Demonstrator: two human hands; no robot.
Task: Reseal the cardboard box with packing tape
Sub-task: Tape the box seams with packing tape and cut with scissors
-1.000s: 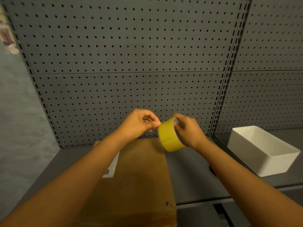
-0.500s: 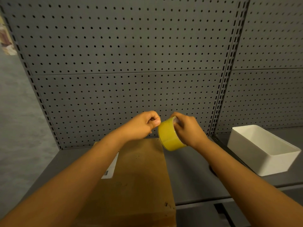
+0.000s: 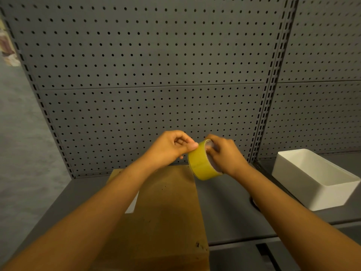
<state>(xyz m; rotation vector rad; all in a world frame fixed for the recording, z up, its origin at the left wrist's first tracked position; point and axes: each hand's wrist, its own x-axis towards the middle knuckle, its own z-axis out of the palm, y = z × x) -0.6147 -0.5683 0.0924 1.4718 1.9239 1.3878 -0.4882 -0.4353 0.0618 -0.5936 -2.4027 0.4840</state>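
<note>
The right hand [image 3: 224, 155] holds the tape roll [image 3: 203, 163] through its core while the left hand [image 3: 172, 147] picks at its face – above the cardboard box [image 3: 168, 208] at 6 o'clock. Light, stiff roll; the free end clings – lift it by an edge

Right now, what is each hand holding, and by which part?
The right hand grips the yellow tape roll with fingers hooked into its core. The left hand pinches at the roll's upper outer edge; whether it has the tape end cannot be told.
</note>
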